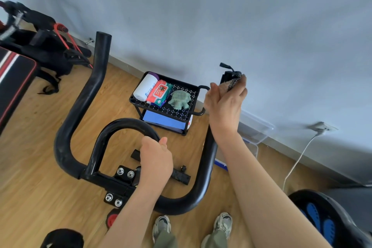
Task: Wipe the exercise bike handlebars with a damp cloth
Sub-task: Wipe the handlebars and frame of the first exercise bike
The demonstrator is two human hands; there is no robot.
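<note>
The black exercise bike handlebars (66,127) fill the middle of the view, with a left horn rising to the wall and an inner loop. My left hand (156,159) grips the right side of that inner loop. My right hand (225,102) is raised at the tip of the right horn and wraps a dark patterned cloth (233,80) around the bar end. Most of the cloth is hidden inside my fingers.
A small black cart (196,94) stands by the wall and holds a white roll, a red wipes pack and a green cloth (179,99). A bench and black gear lie at the left. A white cable (298,159) runs from a wall socket. My shoes are below.
</note>
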